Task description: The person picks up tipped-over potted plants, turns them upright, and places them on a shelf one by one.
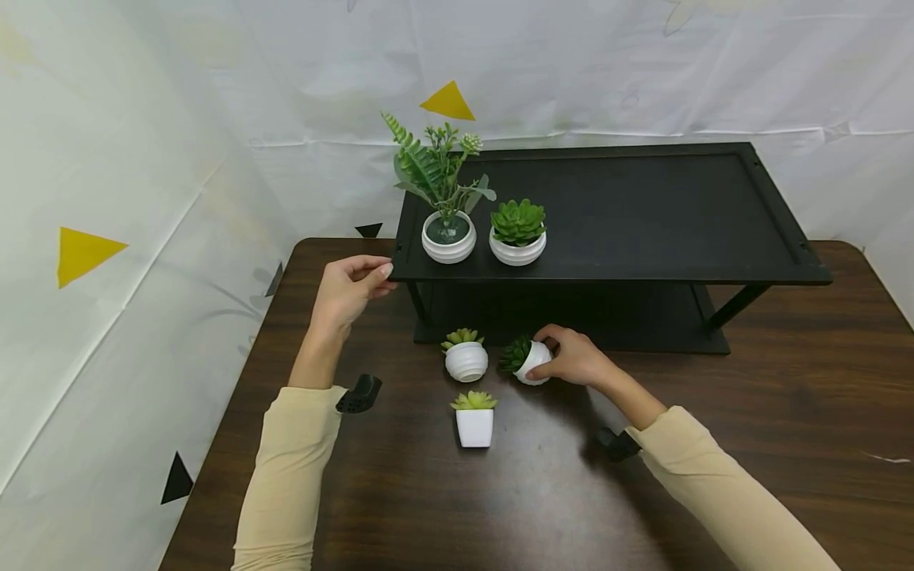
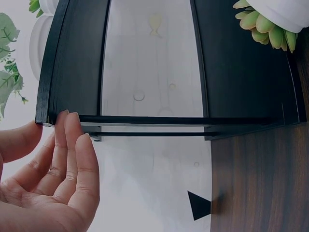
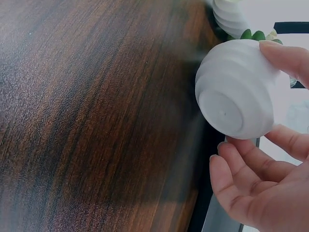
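Note:
My right hand (image 1: 580, 361) grips a small potted succulent (image 1: 531, 363) by its round white ribbed pot, thumb on one side and fingers on the other. The pot is tipped, its dark green leaves pointing left; its base (image 3: 222, 113) faces the right wrist camera. At the front left corner of a black two-tier shelf (image 1: 643, 214), my left hand (image 1: 344, 293) pinches the top board's edge, thumb above and fingertips beneath. Left of the held plant sits another succulent in a round white pot (image 1: 466, 362). Nearer me is a succulent in a square white pot (image 1: 475, 428).
On the top board's left end stand a tall leafy plant in a white pot (image 1: 448, 242) and a green succulent in a white bowl (image 1: 517, 247). The shelf rests on a dark wooden table (image 1: 428, 507). White sheeting (image 1: 571, 71) hangs behind and to the left.

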{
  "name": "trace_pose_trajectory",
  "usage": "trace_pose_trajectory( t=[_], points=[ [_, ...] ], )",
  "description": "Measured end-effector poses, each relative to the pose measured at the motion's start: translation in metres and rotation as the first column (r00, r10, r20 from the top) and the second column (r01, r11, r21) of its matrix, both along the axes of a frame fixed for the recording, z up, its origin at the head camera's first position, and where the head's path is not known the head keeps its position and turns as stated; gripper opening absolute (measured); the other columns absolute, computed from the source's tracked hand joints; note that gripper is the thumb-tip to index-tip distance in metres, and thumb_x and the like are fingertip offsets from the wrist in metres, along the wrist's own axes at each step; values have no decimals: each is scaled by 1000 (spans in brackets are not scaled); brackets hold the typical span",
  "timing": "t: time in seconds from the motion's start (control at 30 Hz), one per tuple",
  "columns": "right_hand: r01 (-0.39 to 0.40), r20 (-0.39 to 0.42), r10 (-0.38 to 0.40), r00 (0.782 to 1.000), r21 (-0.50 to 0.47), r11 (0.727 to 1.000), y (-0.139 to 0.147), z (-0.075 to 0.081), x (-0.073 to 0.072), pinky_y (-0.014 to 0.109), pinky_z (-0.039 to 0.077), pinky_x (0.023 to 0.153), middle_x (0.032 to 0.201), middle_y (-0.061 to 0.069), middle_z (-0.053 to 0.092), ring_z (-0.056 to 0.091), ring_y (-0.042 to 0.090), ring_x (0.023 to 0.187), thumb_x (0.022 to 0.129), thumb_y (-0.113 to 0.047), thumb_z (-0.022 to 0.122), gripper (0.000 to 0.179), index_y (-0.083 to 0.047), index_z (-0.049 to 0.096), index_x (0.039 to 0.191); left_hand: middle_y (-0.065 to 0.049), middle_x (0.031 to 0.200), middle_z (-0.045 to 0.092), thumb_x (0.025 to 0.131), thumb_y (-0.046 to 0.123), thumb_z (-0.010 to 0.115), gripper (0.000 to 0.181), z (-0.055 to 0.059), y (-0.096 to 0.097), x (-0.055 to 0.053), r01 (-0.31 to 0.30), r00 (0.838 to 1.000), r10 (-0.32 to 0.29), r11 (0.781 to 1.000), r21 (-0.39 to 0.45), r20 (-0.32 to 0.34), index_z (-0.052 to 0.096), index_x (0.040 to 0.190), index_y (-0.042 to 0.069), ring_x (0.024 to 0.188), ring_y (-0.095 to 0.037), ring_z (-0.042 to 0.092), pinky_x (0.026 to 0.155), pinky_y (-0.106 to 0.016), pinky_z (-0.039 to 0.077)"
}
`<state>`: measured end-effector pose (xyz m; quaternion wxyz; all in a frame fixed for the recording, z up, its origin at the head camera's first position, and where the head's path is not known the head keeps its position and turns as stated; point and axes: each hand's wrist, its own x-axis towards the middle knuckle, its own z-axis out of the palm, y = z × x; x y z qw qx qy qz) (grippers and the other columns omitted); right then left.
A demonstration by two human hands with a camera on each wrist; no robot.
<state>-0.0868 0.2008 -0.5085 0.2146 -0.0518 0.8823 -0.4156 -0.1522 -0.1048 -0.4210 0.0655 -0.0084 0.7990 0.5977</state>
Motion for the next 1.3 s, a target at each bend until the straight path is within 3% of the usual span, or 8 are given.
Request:
trace_pose_trajectory(
  t=[0.17,0.4,0.57,0.8,1.0,1.17,1.3],
  points=[
    [-9,2,9,1000,-20,1000,2,-2,0,29,48,59,103,20,55,55,24,80,71,-15,77,55,5,52,115,-18,99,60,90,9,58,26,0,0,0,2,1000,-2,1000,-2,-4,61,110,-8,85,-31,64,72,-24,54],
    [-7,16,8,1000,-80,997,8,-2,3,28,47,58,104,19,54,55,21,76,71,-11,77,53,6,52,114,-18,98,60,90,9,58,26,0,0,0,-3,1000,3,1000,-4,2,61,110,-8,72,-13,64,71,-24,54],
    [-22,11,23,1000,-134,991,13,-3,5,28,47,60,102,20,53,57,23,78,70,-8,77,52,9,51,112,-17,98,60,90,10,58,26,-1,-1,0,-1,1000,1,1000,-3,1,61,110,-8,69,-8,63,71,-24,54],
    [-24,19,29,999,-212,977,17,-3,8,28,48,62,101,22,53,57,26,80,70,-3,76,53,11,48,113,-17,99,60,90,11,58,27,-1,-1,0,1,1000,-1,1000,-12,1,61,110,-7,81,-25,65,72,-24,54],
    [-23,46,36,998,-256,966,23,-7,9,29,48,62,104,23,52,57,26,80,71,-1,76,53,11,47,114,-17,99,60,90,10,58,27,-2,-1,-1,1,1000,-1,1000,-9,-5,61,110,-7,71,-11,64,72,-24,54],
    [-39,42,52,998,-271,962,28,-8,11,31,48,63,108,25,51,55,26,81,72,-2,76,56,11,44,117,-17,99,60,90,10,58,27,-2,-1,-1,3,1000,-3,1000,-5,-6,61,110,-8,78,-21,65,72,-25,54],
    [-56,33,68,997,-270,961,31,-9,13,32,48,65,112,26,51,54,29,85,72,-3,76,59,10,43,119,-17,99,60,90,10,58,27,-2,-1,-1,4,1000,-4,1000,-3,-5,61,110,-8,76,-18,65,73,-26,54]
  ],
)
